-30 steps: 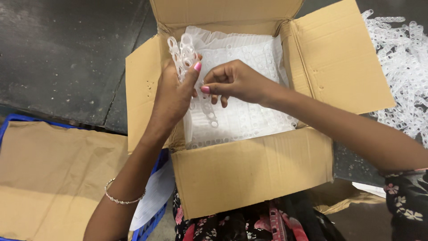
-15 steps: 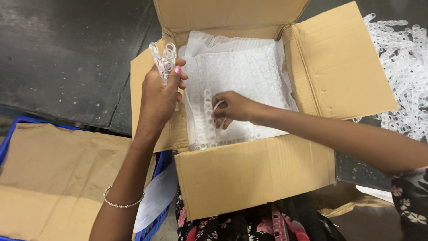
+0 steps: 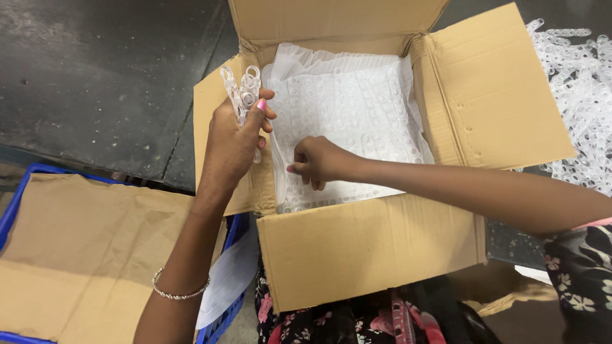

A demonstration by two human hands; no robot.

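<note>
The clear plastic ring strips (image 3: pixel 241 95) stand upright in the left hand (image 3: pixel 233 143), which grips them closed above the left flap of the open cardboard box (image 3: pixel 370 248). The right hand (image 3: pixel 317 162) presses with bent fingers on the white ring sheets (image 3: pixel 357 114) inside. A blue crate (image 3: pixel 19 185) lined with cardboard is at the left.

Brown cardboard box (image 3: pixel 357 255), clear white ring strips (image 3: pixel 241 89), blue crate (image 3: pixel 223 318).

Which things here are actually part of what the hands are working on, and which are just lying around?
In use:
left hand gripping clear plastic ring strips
right hand reaching into the open cardboard box
white ring sheets inside it

Lying about:
blue crate lined with brown cardboard
loose pile of ring strips
</note>
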